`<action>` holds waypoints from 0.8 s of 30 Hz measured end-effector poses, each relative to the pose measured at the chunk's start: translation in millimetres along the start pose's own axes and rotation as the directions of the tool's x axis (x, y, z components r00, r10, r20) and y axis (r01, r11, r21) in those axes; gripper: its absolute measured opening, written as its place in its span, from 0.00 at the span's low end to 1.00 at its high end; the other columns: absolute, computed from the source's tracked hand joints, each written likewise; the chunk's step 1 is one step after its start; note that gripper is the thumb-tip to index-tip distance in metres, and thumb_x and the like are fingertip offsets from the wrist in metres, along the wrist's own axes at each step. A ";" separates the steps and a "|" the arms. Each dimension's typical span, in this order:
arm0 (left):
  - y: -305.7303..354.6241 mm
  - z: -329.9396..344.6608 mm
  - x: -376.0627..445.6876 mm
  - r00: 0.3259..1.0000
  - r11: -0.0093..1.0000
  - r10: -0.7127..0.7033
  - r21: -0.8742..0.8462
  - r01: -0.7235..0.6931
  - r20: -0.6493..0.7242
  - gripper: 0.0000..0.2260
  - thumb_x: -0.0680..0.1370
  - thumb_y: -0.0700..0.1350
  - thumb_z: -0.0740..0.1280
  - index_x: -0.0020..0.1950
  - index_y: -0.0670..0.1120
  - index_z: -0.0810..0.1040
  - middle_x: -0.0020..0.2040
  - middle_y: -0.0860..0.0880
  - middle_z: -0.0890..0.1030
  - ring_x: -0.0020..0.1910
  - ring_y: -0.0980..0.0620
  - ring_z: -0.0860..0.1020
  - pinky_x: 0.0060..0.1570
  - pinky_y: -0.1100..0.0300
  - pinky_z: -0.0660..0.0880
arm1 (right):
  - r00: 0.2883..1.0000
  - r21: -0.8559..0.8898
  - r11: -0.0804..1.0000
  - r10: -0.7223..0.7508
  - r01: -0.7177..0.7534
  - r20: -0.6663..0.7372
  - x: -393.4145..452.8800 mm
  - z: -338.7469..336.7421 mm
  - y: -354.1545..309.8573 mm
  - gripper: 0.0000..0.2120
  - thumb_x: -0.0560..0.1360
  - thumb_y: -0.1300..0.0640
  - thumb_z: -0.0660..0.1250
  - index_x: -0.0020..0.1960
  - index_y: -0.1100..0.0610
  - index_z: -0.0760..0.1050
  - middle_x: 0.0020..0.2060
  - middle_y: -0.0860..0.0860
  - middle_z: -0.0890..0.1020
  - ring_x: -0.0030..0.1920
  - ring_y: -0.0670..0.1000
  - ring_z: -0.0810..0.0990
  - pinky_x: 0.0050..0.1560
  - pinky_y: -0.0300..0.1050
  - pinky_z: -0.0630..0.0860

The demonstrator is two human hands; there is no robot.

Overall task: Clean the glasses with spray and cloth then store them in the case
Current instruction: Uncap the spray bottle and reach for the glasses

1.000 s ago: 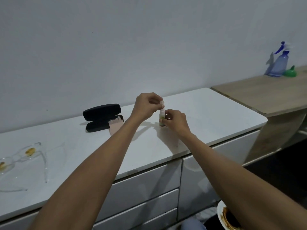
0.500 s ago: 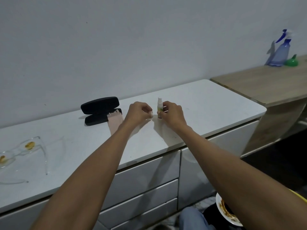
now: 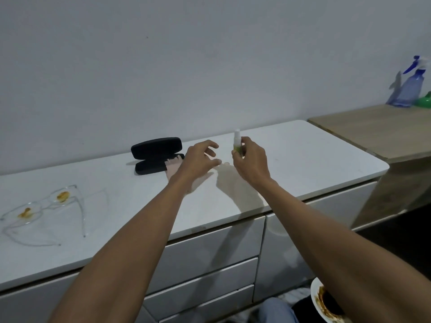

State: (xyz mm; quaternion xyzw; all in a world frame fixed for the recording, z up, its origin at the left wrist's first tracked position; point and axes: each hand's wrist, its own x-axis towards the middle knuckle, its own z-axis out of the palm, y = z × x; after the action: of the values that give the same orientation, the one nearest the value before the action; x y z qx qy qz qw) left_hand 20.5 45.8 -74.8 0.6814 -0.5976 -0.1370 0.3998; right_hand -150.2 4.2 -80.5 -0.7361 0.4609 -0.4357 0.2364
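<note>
Spray bottle [image 3: 237,143] stood upright in my right hand [image 3: 250,160], pinched low on its green part between thumb and fingers, its white nozzle rising above my fingertips. I held it lifted clear of the counter [image 3: 303,157], near the back wall. My left hand [image 3: 198,159] hovered just beside it, empty, fingers spread and loosely curled, palm down above the counter, apart from the bottle. A small clear cap [image 3: 226,163] seemed to lie on the counter between my two hands, though it was too small and pale for me to be sure.

Behind my left hand the black case [image 3: 156,155] lay open, lid toward the wall, with the pink cloth [image 3: 173,167] hanging out of it over the front edge and onto the counter; my left wrist covered part of the cloth. The glasses [image 3: 44,208] lay well apart at the far left of the counter, clear-framed, temples unfolded, with a brownish-yellow smear on each lens.

The counter topped a white drawer unit [image 3: 210,259]. To the right a wooden table [image 3: 377,129] butted against it, and at its back stood a blue trigger sprayer [image 3: 410,87] beside something green [image 3: 424,101] that the frame cut off. At the bottom right, near my right forearm, a white plate [image 3: 319,304] with dark brown food on it showed partly.
</note>
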 end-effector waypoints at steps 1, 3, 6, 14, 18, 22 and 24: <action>-0.4 -12.1 -1.3 0.999 1.000 0.019 -0.018 -0.020 -0.044 0.16 0.72 0.45 0.77 0.58 0.51 0.81 0.48 0.50 0.83 0.38 0.55 0.79 0.44 0.60 0.77 | 0.999 0.019 0.999 -0.036 0.037 -0.019 -0.5 1.7 -9.3 0.10 0.79 0.58 0.65 0.59 0.59 0.77 0.45 0.55 0.81 0.46 0.56 0.79 0.45 0.47 0.71; -3.2 -40.1 -3.9 0.991 0.998 0.038 -0.044 -0.043 -0.125 0.13 0.73 0.46 0.77 0.56 0.51 0.81 0.47 0.49 0.84 0.39 0.53 0.80 0.42 0.59 0.79 | 0.995 0.066 0.994 -0.090 0.093 -0.037 -0.9 7.9 -31.1 0.10 0.78 0.58 0.64 0.59 0.58 0.75 0.46 0.55 0.79 0.46 0.55 0.77 0.45 0.47 0.71; -11.2 -86.4 -12.5 0.975 0.999 0.035 -0.020 -0.040 -0.220 0.11 0.74 0.45 0.75 0.55 0.50 0.82 0.45 0.48 0.85 0.41 0.50 0.83 0.45 0.57 0.81 | 0.991 0.151 0.979 -0.134 0.137 -0.031 -2.3 24.7 -67.7 0.09 0.77 0.60 0.64 0.57 0.59 0.73 0.45 0.54 0.78 0.42 0.54 0.76 0.43 0.45 0.70; -65.9 -208.6 -85.1 0.927 0.989 -0.028 0.128 0.081 -0.373 0.09 0.74 0.48 0.75 0.53 0.51 0.83 0.45 0.51 0.85 0.46 0.51 0.83 0.50 0.58 0.79 | 0.945 0.284 0.919 -0.311 0.273 0.098 -33.8 102.2 -159.1 0.22 0.78 0.65 0.61 0.71 0.56 0.68 0.42 0.52 0.77 0.40 0.54 0.76 0.39 0.46 0.71; -102.9 -256.2 -139.5 0.894 0.969 -0.083 0.174 0.176 -0.441 0.07 0.74 0.49 0.73 0.52 0.54 0.83 0.46 0.52 0.85 0.50 0.51 0.82 0.57 0.53 0.78 | 0.896 0.336 0.881 -0.407 0.334 0.178 -57.3 141.9 -191.2 0.35 0.76 0.67 0.60 0.79 0.46 0.62 0.32 0.50 0.71 0.31 0.50 0.71 0.36 0.46 0.76; -130.0 -282.1 -193.5 0.844 0.942 -0.142 0.192 0.276 -0.517 0.09 0.76 0.45 0.69 0.54 0.56 0.83 0.48 0.53 0.85 0.53 0.51 0.81 0.59 0.51 0.78 | 0.870 0.338 0.870 -0.443 0.358 0.217 -82.3 166.8 -215.2 0.34 0.72 0.68 0.59 0.75 0.48 0.67 0.27 0.49 0.67 0.28 0.51 0.67 0.34 0.47 0.71; -141.2 -288.6 -216.4 0.824 0.923 -0.177 0.200 0.330 -0.539 0.13 0.77 0.41 0.67 0.55 0.57 0.83 0.53 0.52 0.84 0.55 0.50 0.80 0.60 0.53 0.76 | 0.870 0.338 0.875 -0.435 0.347 0.234 -94.1 175.0 -223.8 0.30 0.72 0.68 0.59 0.72 0.49 0.68 0.27 0.51 0.68 0.28 0.51 0.67 0.33 0.48 0.68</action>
State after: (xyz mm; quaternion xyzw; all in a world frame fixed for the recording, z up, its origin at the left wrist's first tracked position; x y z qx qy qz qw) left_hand 258.1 350.9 -52.4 0.8172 -0.3864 0.0834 0.4194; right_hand 87.6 181.8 -41.6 -0.8307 0.1913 -0.4184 0.3136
